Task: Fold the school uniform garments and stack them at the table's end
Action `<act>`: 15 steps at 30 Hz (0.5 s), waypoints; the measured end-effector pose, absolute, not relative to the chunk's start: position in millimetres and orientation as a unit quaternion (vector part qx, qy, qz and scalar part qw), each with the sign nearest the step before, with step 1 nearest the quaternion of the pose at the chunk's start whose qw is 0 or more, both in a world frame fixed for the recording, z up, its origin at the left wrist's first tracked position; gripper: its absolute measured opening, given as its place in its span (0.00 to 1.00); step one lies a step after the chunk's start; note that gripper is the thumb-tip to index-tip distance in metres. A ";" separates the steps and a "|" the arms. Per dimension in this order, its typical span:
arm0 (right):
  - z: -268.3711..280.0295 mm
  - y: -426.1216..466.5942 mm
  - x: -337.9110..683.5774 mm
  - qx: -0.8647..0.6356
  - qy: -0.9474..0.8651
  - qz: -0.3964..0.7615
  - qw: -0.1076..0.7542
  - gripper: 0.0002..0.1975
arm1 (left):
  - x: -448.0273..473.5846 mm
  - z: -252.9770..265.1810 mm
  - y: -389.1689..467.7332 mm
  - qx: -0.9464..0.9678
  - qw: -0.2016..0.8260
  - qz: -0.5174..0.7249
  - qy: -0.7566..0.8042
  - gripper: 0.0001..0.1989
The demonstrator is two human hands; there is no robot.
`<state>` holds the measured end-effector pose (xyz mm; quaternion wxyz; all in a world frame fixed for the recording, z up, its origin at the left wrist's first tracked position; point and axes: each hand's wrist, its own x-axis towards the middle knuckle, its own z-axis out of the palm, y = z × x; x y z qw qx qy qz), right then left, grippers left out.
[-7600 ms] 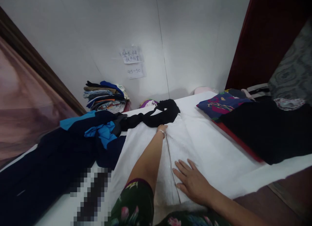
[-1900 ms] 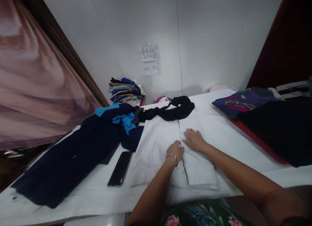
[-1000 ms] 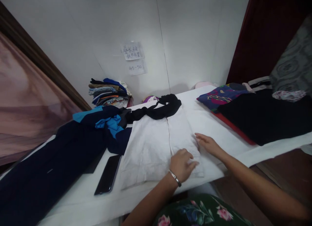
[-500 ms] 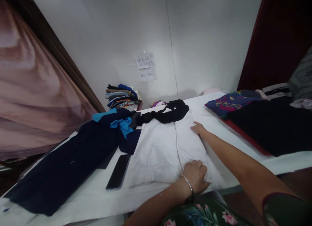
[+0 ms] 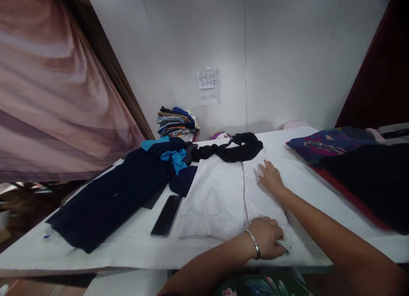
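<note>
A white garment lies flat on the white-covered table, with a seam or front opening running down it and black fabric bunched at its far end. My left hand, with a silver bracelet at the wrist, is at its near right corner. Its fingers are curled, and a pinch of white cloth shows between thumb and fingers. Farther up the right side, my right hand rests on the garment with its fingers spread. Left of the garment lies a black phone.
A dark navy garment with bright blue parts lies at the left. Folded clothes are stacked by the wall. Black clothing and a patterned purple-blue piece lie at the right. Paper notes hang on the wall.
My right hand has spread its fingers and turned flatter over the garment's right side. My left hand now has white cloth pinched at the near corner. The view has swung left.
</note>
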<state>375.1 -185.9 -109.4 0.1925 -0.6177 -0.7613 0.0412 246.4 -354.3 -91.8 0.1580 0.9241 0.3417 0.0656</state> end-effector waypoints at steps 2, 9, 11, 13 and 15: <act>-112.8 -193.5 366.5 -0.574 -0.804 0.005 0.158 0.26 | 237.6 -89.0 -344.4 0.907 0.242 0.095 0.332 0.13; -140.0 -211.3 352.6 -0.541 -0.838 0.044 0.059 0.29 | 164.2 -58.6 -249.5 0.731 0.291 0.234 0.571 0.09; -141.3 -213.3 352.6 -0.545 -0.835 0.036 0.064 0.30 | 133.3 -51.1 -214.9 0.635 0.290 0.250 0.670 0.13; -141.5 -213.9 353.0 -0.545 -0.835 0.034 0.068 0.30 | 102.5 -46.0 -183.1 0.586 0.266 0.260 0.720 0.14; -142.7 -213.5 353.5 -0.543 -0.836 0.032 0.073 0.30 | 75.0 -42.6 -155.5 0.544 0.227 0.272 0.760 0.14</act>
